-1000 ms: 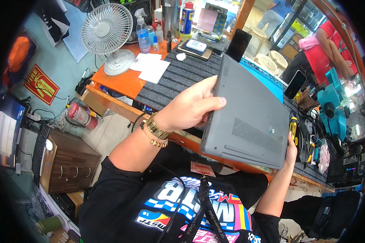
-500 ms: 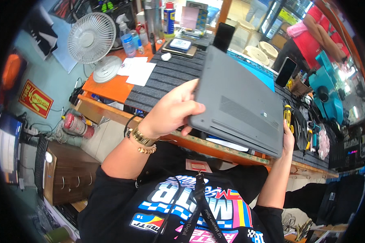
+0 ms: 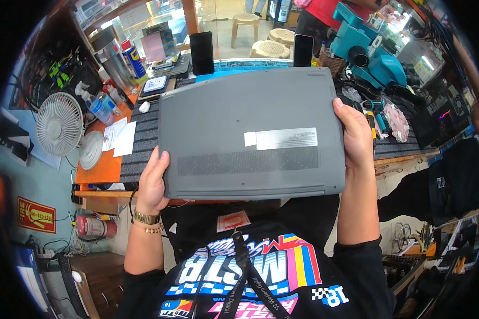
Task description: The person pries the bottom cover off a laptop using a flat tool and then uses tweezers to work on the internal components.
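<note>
A closed grey laptop (image 3: 213, 114) is held up in front of me over the bench, its underside facing me. That underside carries a long vent strip, a silver label and a small white sticker. My left hand (image 3: 153, 181) grips its left edge near the lower corner, thumb on the underside. On the opposite edge, my right hand (image 3: 355, 130) is closed round the side with its thumb on top. The fingers behind the laptop are partly hidden.
On the bench's ribbed grey mat (image 3: 145, 127) stand two dark phones, one being the left phone (image 3: 202, 53). A white fan (image 3: 60, 125), spray bottle (image 3: 97, 108) and papers (image 3: 120, 137) lie left. At right are a teal microscope-like device (image 3: 364, 53) and hand tools. A person stands beyond.
The laptop has turned from a steep slant to nearly level and squarely facing me. My right hand has moved up along its right edge, and my view has swung to the right.
</note>
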### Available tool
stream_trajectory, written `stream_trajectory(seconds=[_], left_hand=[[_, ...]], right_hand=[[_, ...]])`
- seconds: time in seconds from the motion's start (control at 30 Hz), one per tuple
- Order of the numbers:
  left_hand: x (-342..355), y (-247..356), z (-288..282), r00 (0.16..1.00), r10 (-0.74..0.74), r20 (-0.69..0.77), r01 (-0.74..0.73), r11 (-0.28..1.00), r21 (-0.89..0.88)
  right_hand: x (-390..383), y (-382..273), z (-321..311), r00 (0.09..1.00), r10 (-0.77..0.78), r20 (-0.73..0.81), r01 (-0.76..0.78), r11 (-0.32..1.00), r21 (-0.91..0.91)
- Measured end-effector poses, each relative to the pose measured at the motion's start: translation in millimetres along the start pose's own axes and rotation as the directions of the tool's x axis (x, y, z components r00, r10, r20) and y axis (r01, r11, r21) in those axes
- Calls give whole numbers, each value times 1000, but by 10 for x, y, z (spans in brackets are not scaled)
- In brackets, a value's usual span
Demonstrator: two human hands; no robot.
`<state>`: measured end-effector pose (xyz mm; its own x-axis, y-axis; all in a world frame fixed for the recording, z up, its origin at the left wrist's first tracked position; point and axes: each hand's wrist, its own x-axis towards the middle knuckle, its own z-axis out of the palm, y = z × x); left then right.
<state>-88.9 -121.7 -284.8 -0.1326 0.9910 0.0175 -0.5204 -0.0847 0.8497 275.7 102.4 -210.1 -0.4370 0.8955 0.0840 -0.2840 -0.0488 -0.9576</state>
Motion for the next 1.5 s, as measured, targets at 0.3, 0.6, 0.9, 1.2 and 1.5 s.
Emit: stream_trajectory(seconds=[0.3, 0.6, 0.9, 1.2, 1.5], left_hand=[[38, -183, -398, 972, -60, -228, 45, 997, -70], [-2, -189, -363, 949, 2, -314, -23, 998, -63], [-90, -31, 140, 899, 159, -408, -196, 979, -52], [-127, 59, 254, 862, 324, -389, -341, 940, 28], [-128, -17, 328, 837, 401, -371, -426, 905, 17]], right_hand=[[-346, -470, 490, 945, -20, 325, 12, 1000, 27], [-388, -544, 585, 921, 39, 387, 70, 962, -264], [-456, -533, 495, 967, -80, 241, 129, 972, -195], [-434, -504, 467, 962, -203, 181, 203, 979, 17], [-487, -330, 599, 927, -291, 235, 257, 952, 165]])
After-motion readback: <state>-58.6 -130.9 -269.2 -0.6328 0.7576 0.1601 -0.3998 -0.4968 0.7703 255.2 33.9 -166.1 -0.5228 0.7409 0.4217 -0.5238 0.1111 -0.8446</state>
